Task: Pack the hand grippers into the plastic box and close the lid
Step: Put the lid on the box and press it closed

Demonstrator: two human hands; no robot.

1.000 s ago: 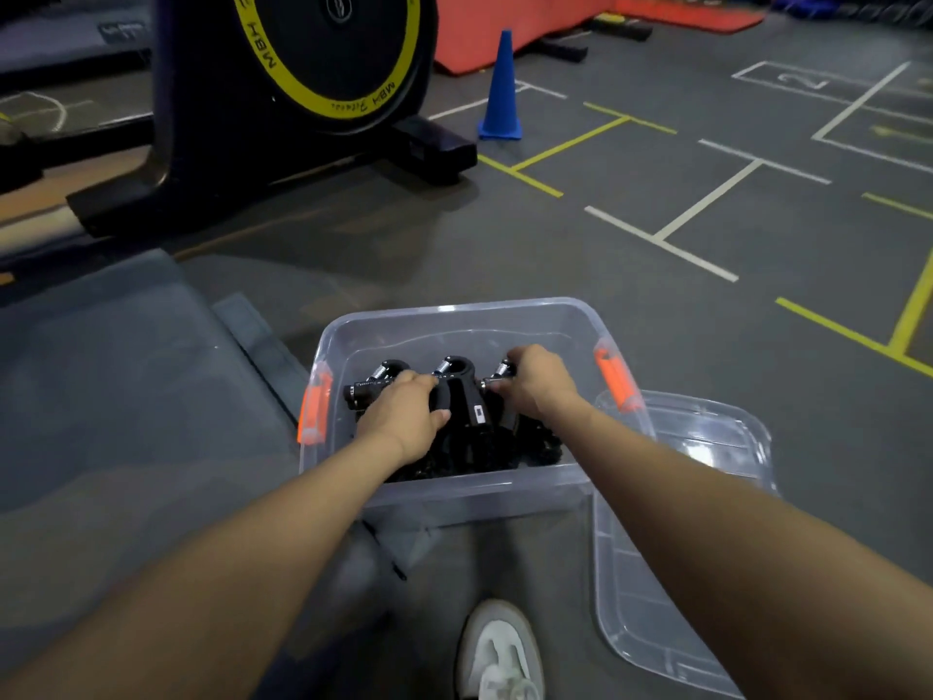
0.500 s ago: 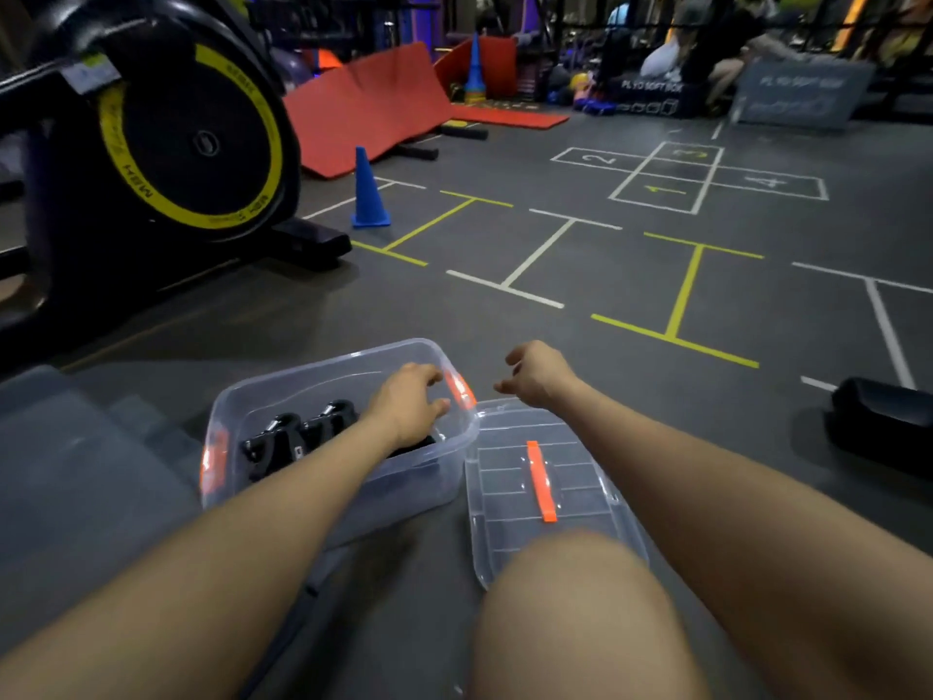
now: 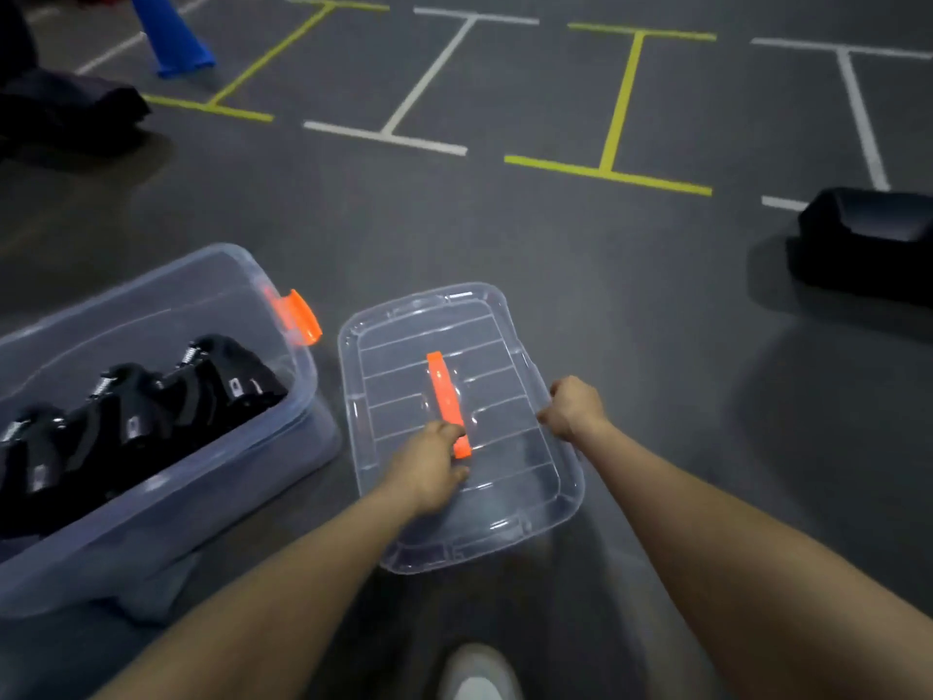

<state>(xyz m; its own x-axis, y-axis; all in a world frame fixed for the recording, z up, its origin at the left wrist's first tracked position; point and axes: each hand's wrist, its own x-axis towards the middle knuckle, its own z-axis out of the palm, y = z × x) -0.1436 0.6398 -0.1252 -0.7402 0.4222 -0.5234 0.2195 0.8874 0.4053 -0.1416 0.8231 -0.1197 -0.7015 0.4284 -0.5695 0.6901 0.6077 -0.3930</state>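
The left hand [image 3: 429,464] lies on the clear lid [image 3: 484,517], fingers curled at the near end of its orange handle [image 3: 447,401]; whether they actually grip the handle cannot be told. The right hand [image 3: 573,407] is curled over the lid's right edge and holds it. The lid lies flat on the floor [image 3: 631,275] under both hands. To the left of the left hand, just beside the lid, stands the plastic box [image 3: 166,492], open, with an orange latch [image 3: 295,315] on its near corner. The black hand grippers [image 3: 131,411] lie packed in a row inside it.

Half a second ago the left hand was over the box rim and the right hand hovered, fingers loose, above the lid's far end; both have since come down onto the lid.
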